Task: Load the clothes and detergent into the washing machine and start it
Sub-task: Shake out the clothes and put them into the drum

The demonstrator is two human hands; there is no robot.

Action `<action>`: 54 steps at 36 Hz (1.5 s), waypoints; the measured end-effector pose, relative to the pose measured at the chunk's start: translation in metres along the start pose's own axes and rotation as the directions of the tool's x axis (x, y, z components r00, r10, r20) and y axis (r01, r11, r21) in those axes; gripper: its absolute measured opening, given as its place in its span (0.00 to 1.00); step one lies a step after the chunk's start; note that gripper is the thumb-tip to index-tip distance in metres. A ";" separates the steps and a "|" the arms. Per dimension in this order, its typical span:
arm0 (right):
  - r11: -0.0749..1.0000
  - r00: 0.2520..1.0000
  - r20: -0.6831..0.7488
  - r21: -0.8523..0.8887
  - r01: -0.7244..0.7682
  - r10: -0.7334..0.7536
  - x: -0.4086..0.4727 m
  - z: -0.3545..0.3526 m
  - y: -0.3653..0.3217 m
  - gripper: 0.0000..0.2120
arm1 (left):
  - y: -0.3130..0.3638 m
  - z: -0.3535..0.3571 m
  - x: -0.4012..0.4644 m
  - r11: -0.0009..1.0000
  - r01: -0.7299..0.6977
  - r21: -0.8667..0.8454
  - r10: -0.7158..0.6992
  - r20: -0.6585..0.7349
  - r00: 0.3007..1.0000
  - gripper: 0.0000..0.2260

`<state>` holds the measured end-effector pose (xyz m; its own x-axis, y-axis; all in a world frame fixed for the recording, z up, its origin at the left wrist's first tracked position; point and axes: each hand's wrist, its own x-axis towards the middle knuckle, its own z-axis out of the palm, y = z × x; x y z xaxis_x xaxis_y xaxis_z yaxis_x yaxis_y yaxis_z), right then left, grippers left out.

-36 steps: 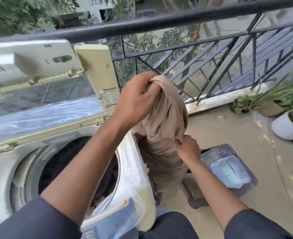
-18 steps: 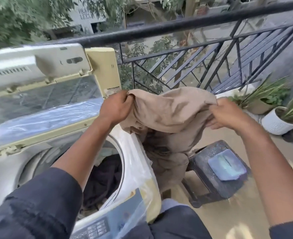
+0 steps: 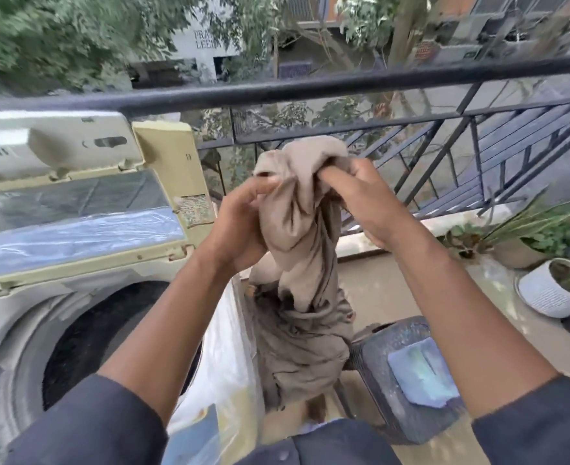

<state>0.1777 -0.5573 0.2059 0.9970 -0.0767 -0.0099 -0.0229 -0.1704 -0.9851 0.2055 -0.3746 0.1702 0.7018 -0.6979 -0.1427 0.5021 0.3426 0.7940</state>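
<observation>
washer (image 3: 15, 317): top-loader, far left, lid (image 3: 75, 209) up & tilted back vs the railing (image 3: 310, 85). Clear plastic film over lid + front-right corner.
drum (image 3: 109, 333): open, dark inside; contents can't make out.
L forearm: crosses over drum's right edge, dark sleeve at bottom, partly blocks the opening.
L hand (image 3: 240, 226): raised just right of lid edge, palm turned right, fingers curled into the left side of the garment's bunched top. Holding cloth.
garment (image 3: 303, 263): tan/beige, bunched at top betw both hands, rest hangs straight down, twisted, darker creases lower. Sits right of the washer, outside the drum, not over the opening. Lower end drops behind the person's dark clothing, near stool.
R hand (image 3: 367, 199): slightly higher than L, fingers curled, gripping the top right of the bunch. Hands close together, cloth betw them.
R forearm: runs down-right to dark sleeve, passes over stool.
stool (image 3: 387, 357): dark, speckled, on floor below/right of garment; pale blue flat item (image 3: 421, 374) on top, what it is can't tell.
railing: dark metal, across the whole back; trees + bldgs beyond.
potted plants (image 3: 545, 236): far right on floor by railing, white ribbed pot (image 3: 545, 297) nearest. Well apart from hands.
</observation>
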 end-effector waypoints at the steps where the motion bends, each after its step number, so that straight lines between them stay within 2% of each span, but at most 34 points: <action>1: 1.000 0.999 0.033 0.004 0.010 -0.010 0.004 -0.002 0.000 0.14 | -0.004 0.002 0.002 0.999 0.004 0.044 -0.006 0.034 0.999 0.30; 2: 1.000 0.997 0.078 0.020 0.016 -0.017 0.007 -0.004 0.000 0.15 | -0.010 0.001 0.007 0.993 -0.015 0.115 0.012 0.026 1.000 0.34; 4: 0.998 0.983 0.182 0.057 0.006 -0.016 0.010 -0.011 0.001 0.10 | -0.019 0.008 0.019 0.938 -0.092 0.335 0.134 -0.104 0.985 0.34; 5: 0.998 0.972 0.233 0.056 -0.007 -0.007 0.011 -0.015 0.003 0.09 | -0.023 0.011 0.026 0.887 -0.127 0.444 0.233 -0.193 0.953 0.32; 7: 1.000 0.952 0.306 0.010 -0.002 -0.001 0.015 -0.024 0.011 0.12 | -0.031 0.011 0.038 0.811 -0.145 0.567 0.406 -0.365 0.838 0.25; 9: 0.999 0.951 0.310 -0.023 0.030 -0.021 0.020 -0.030 0.026 0.16 | -0.038 0.005 0.047 0.778 -0.107 0.619 0.475 -0.468 0.745 0.20; 11: 0.996 0.973 0.217 0.044 0.073 -0.081 0.021 -0.031 0.046 0.12 | -0.043 0.000 0.051 0.749 -0.088 0.656 0.502 -0.476 0.722 0.21; 14: 0.979 0.991 -0.027 0.154 0.135 -0.133 0.008 -0.029 0.073 0.10 | -0.046 0.000 0.056 0.648 -0.092 0.756 0.544 -0.375 0.751 0.20; 16: 0.988 0.966 -0.222 0.046 0.144 -0.131 -0.004 -0.026 0.091 0.07 | -0.047 0.002 0.059 0.613 -0.077 0.786 0.555 -0.360 0.749 0.20; 18: 0.996 0.924 -0.373 -0.067 0.064 -0.085 -0.011 -0.027 0.121 0.07 | -0.045 0.005 0.060 0.627 -0.073 0.776 0.569 -0.392 0.723 0.20; 20: 0.984 0.920 -0.391 -0.157 -0.087 0.020 -0.012 -0.032 0.159 0.13 | -0.040 0.007 0.060 0.654 -0.076 0.753 0.579 -0.433 0.691 0.20; 22: 0.901 0.954 -0.222 -0.340 -0.268 0.200 -0.013 -0.035 0.199 0.30 | -0.032 0.010 0.059 0.688 -0.093 0.720 0.584 -0.472 0.661 0.17; 23: 0.831 0.942 -0.113 -0.447 -0.331 0.315 -0.013 -0.036 0.216 0.40 | -0.028 0.013 0.058 0.702 -0.106 0.704 0.585 -0.486 0.649 0.16; 24: 0.761 0.907 -0.031 -0.531 -0.371 0.420 -0.015 -0.035 0.231 0.48 | -0.024 0.016 0.057 0.716 -0.120 0.688 0.587 -0.499 0.638 0.16; 26: 0.660 0.833 0.043 -0.634 -0.404 0.551 -0.016 -0.031 0.251 0.57 | -0.015 0.022 0.056 0.730 -0.146 0.668 0.598 -0.521 0.609 0.17; 29: 0.584 0.801 0.063 -0.719 -0.377 0.595 -0.012 -0.025 0.278 0.68 | -0.001 0.026 0.052 0.719 -0.169 0.674 0.625 -0.521 0.582 0.18; 30: 0.570 0.799 0.048 -0.726 -0.385 0.600 -0.010 -0.023 0.282 0.66 | 0.003 0.025 0.051 0.719 -0.172 0.674 0.628 -0.524 0.575 0.19; 31: 0.562 0.788 0.038 -0.722 -0.403 0.614 -0.007 -0.021 0.288 0.59 | 0.005 0.023 0.050 0.722 -0.169 0.671 0.627 -0.532 0.568 0.19; 33: 0.540 0.752 0.045 -0.724 -0.429 0.658 -0.002 -0.018 0.293 0.33 | 0.007 0.020 0.049 0.729 -0.162 0.665 0.625 -0.551 0.553 0.19; 34: 0.533 0.746 0.032 -0.721 -0.444 0.665 0.000 -0.018 0.293 0.23 | 0.007 0.018 0.048 0.729 -0.152 0.667 0.625 -0.558 0.547 0.19; 35: 0.545 0.753 0.029 -0.708 -0.449 0.657 0.002 -0.018 0.291 0.19 | 0.006 0.016 0.047 0.725 -0.140 0.674 0.626 -0.561 0.542 0.18; 39: 0.598 0.776 -0.021 -0.624 -0.503 0.630 0.010 -0.034 0.273 0.19 | 0.000 0.000 0.041 0.704 -0.112 0.702 0.645 -0.566 0.514 0.17; 42: 0.694 0.822 -0.043 -0.512 -0.506 0.568 0.020 -0.050 0.254 0.15 | -0.004 -0.011 0.038 0.662 -0.068 0.747 0.667 -0.544 0.510 0.21; 44: 0.744 0.847 -0.077 -0.440 -0.503 0.527 0.031 -0.058 0.242 0.10 | -0.010 -0.018 0.036 0.630 -0.017 0.777 0.660 -0.523 0.539 0.24; 46: 0.800 0.871 -0.106 -0.354 -0.484 0.480 0.041 -0.064 0.220 0.10 | -0.019 -0.024 0.035 0.607 0.047 0.793 0.636 -0.521 0.570 0.26; 49: 0.891 0.928 -0.089 -0.258 -0.373 0.363 0.050 -0.067 0.172 0.11 | -0.032 -0.027 0.035 0.584 0.130 0.801 0.596 -0.533 0.601 0.29; 51: 0.938 0.948 -0.071 -0.143 -0.317 0.310 0.053 -0.063 0.141 0.13 | -0.041 -0.028 0.035 0.580 0.150 0.801 0.561 -0.526 0.639 0.32; 54: 0.973 0.975 -0.061 -0.078 -0.218 0.213 0.053 -0.057 0.102 0.13 | -0.050 -0.029 0.036 0.595 0.162 0.787 0.514 -0.528 0.676 0.36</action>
<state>0.2236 -0.6352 0.1143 0.9628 -0.1714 -0.2090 -0.2450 -0.2262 -0.9428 0.2203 -0.3986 0.1080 0.9993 0.0366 0.0002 0.0146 -0.4038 0.9147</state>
